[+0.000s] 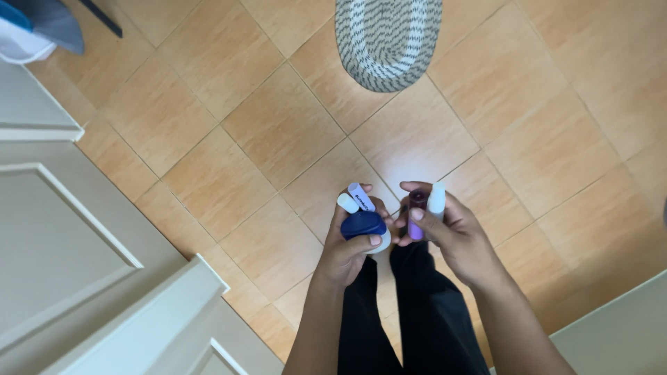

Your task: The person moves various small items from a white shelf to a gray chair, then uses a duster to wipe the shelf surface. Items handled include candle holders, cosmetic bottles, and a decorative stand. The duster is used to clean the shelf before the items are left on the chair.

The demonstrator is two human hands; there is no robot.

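Left hand (347, 250) grips a blue-capped jar (364, 226) and small tubes, right hand (455, 239) clasps purple and white tubes (425, 208) — none yet in the striped basket (387, 42).

Soft, even daylight on the tiled floor (278, 125); faint shadows; edges slightly bowed, perhaps mild blur throughout.

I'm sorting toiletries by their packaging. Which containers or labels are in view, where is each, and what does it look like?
Dark blue round-capped container: left hand.
White and lilac labelled tube: above it, same hand.
Small white cap: beside that tube.
Purple tube: right hand.
White tube: right hand, beside the purple one.
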